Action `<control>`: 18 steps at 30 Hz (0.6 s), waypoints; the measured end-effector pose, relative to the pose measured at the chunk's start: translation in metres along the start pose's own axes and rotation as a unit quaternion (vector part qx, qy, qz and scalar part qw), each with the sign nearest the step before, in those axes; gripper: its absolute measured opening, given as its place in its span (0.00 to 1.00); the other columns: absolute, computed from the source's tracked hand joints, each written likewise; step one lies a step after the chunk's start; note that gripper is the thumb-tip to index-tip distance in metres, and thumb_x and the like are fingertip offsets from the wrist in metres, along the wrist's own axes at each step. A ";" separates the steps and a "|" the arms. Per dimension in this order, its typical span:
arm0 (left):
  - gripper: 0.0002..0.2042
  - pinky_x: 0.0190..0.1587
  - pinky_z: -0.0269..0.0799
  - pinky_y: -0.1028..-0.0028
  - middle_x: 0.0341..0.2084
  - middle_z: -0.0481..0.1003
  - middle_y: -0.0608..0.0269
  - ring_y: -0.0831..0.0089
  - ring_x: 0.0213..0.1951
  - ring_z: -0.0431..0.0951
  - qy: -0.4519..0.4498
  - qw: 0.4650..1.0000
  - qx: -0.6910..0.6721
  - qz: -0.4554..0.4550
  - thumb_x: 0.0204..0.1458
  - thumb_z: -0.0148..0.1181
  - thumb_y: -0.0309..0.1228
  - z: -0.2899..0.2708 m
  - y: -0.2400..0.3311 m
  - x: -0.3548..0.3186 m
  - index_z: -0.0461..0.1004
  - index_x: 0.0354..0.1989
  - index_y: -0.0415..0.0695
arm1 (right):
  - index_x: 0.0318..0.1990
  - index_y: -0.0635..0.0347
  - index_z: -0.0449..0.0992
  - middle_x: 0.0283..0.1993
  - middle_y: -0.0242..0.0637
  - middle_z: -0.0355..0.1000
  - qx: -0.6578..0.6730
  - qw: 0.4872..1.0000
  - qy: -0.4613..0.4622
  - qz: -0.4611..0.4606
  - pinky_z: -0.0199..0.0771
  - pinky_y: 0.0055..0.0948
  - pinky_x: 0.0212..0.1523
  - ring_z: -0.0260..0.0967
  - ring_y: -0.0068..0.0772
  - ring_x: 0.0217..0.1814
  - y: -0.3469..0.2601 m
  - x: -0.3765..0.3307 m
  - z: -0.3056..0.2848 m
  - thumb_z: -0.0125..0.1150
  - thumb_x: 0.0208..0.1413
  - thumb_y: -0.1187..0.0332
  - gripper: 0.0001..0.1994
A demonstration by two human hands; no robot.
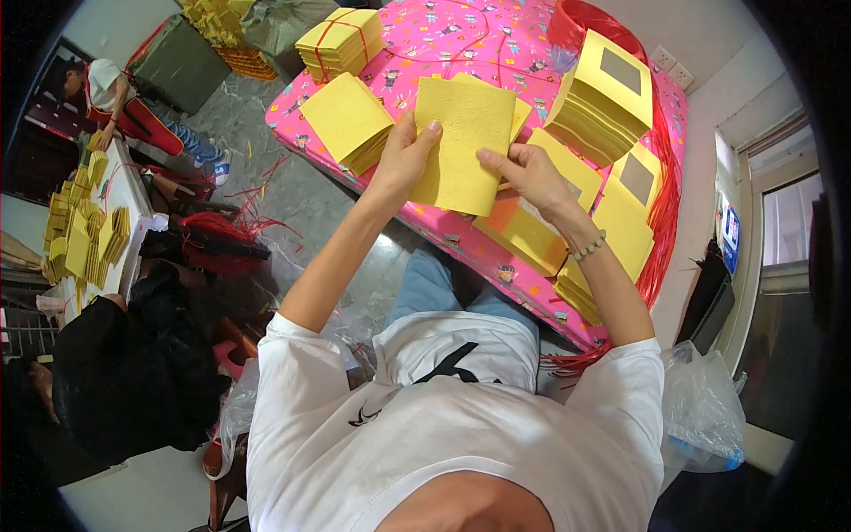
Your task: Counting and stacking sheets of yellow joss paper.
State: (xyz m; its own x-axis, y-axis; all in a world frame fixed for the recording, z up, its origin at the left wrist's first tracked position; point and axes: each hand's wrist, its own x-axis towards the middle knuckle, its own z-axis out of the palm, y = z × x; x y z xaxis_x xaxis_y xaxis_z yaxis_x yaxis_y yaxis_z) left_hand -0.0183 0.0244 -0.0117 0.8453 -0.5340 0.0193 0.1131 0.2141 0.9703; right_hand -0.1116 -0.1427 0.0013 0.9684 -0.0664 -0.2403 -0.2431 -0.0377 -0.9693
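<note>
In front of me, above the near edge of the pink table, I hold a bundle of rough yellow paper point(463, 133) upright. My left hand point(408, 161) grips its left edge, thumb lying on the front. My right hand point(534, 177) pinches the lower right edge, its thumb also on the face; the fingers behind are partly hidden. How many sheets are in the bundle I cannot tell. Close to my left hand sits a yellow paper stack point(347, 117). Below my right wrist lie more yellow stacks point(519, 232), one with an orange patch on top.
A tall yellow stack with a grey panel point(612, 84) stands at right, beside red plastic strands point(665, 204). A tied stack point(339, 43) is at the back. To the left, a person point(111, 93) leans over a white table point(124, 213) bearing yellow bundles. Red strands point(226, 232) litter the floor.
</note>
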 end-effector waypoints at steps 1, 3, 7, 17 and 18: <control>0.14 0.46 0.67 0.75 0.42 0.72 0.61 0.76 0.43 0.72 0.000 1.000 0.000 0.000 0.60 0.45 0.28 -0.001 -0.001 0.001 0.61 0.53 0.38 | 0.42 0.67 0.74 0.35 0.36 0.75 -0.019 1.000 -0.008 0.019 0.76 0.25 0.37 0.74 0.24 0.34 -0.001 -0.001 0.001 0.58 0.56 0.60 0.17; 0.15 0.48 0.66 0.75 0.45 0.71 0.59 0.76 0.45 0.72 -0.005 1.000 0.001 0.023 0.60 0.45 0.28 -0.005 -0.003 0.003 0.61 0.53 0.37 | 0.43 0.66 0.74 0.35 0.35 0.75 -0.014 1.000 -0.019 0.002 0.76 0.25 0.37 0.74 0.23 0.34 0.008 0.004 0.000 0.58 0.56 0.59 0.17; 0.15 0.49 0.65 0.74 0.46 0.70 0.59 0.75 0.46 0.70 0.013 0.999 0.016 0.048 0.60 0.45 0.28 -0.007 -0.008 0.003 0.60 0.54 0.37 | 0.43 0.65 0.75 0.35 0.33 0.75 -0.004 0.999 -0.034 -0.003 0.75 0.22 0.34 0.73 0.21 0.33 0.010 0.004 0.002 0.58 0.55 0.59 0.17; 0.12 0.47 0.65 0.77 0.42 0.71 0.61 0.78 0.44 0.70 0.099 0.987 0.001 0.127 0.59 0.45 0.28 -0.015 -0.007 -0.002 0.62 0.49 0.39 | 0.43 0.62 0.75 0.34 0.28 0.74 -0.018 0.998 -0.058 -0.014 0.73 0.16 0.32 0.72 0.17 0.32 0.022 0.002 0.008 0.59 0.55 0.58 0.16; 0.11 0.47 0.66 0.77 0.42 0.72 0.61 0.78 0.44 0.70 0.103 0.986 -0.013 0.129 0.59 0.46 0.28 -0.017 -0.006 -0.002 0.63 0.48 0.39 | 0.44 0.61 0.75 0.35 0.28 0.74 -0.009 0.998 -0.064 -0.014 0.73 0.18 0.33 0.72 0.17 0.33 0.021 0.003 0.009 0.59 0.55 0.57 0.17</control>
State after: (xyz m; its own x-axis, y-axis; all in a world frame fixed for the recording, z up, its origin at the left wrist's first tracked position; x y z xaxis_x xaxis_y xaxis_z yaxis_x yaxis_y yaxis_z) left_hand -0.0116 0.0379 -0.0215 0.9358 -0.2818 0.2121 -0.1083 0.3425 0.9332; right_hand -0.1135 -0.1347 -0.0200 0.9737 0.0631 -0.2189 -0.2156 -0.0552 -0.9749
